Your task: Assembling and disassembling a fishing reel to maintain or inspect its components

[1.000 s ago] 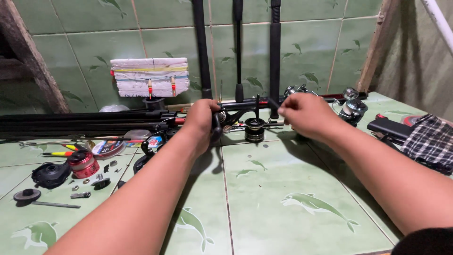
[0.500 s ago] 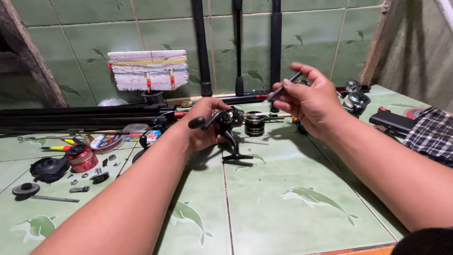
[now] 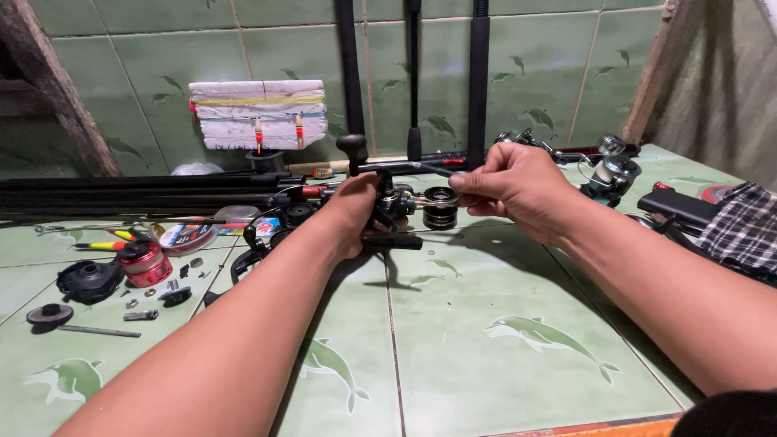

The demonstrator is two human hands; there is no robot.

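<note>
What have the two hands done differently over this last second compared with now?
The left hand has lifted the black fishing reel off the green tiled floor and now holds it up with its knob handle on top. The right hand pulled back from the reel and pinches a thin dark tool pointed at it. The black spool, the red spool and the loose parts at the left stayed put.

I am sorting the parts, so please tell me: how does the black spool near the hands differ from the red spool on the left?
The black spool stands upright on the tiled floor beside the reel in the left hand; the red spool lies tilted among small loose parts. The black spool is dark with a pale band; the red spool is bright red with a dark end. Neither is held, and both rest on the green tiles.
</note>
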